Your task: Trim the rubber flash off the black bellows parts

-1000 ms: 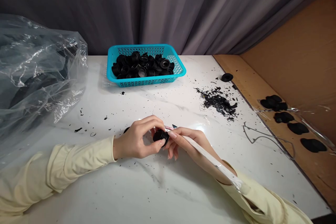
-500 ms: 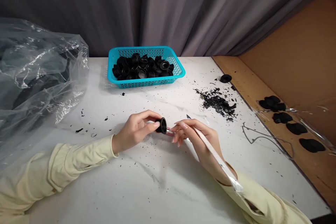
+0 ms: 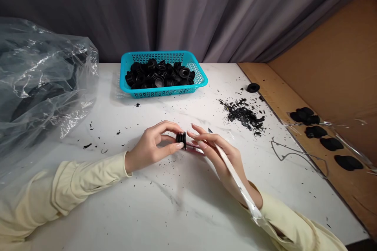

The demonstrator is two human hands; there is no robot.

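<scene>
Between the thumb and fingers of my left hand [image 3: 154, 143] is a ribbed black rubber part [image 3: 180, 139], its flanged rim toward the right. My right hand [image 3: 220, 151] is beside that rim, with a long white-wrapped tool [image 3: 238, 182] with a dark pointed tip held across it. A small pinkish-red object [image 3: 194, 148] shows below the right fingertips; its full shape is hidden. Behind the hands, a blue perforated basket [image 3: 165, 93] holds several similar black parts [image 3: 151, 72].
Black scraps [image 3: 243, 114] lie in a pile at the right, with one loose black ring part [image 3: 253, 87] behind them. Clear plastic sheeting [image 3: 44, 82] covers the left side. Flat black pieces [image 3: 331, 144] and a thin wire-like frame [image 3: 297, 155] are at the right edge.
The rubber part has turned in my left fingers, so its ribbed side now shows instead of its open end. My right fingers have spread and risen near its rim.
</scene>
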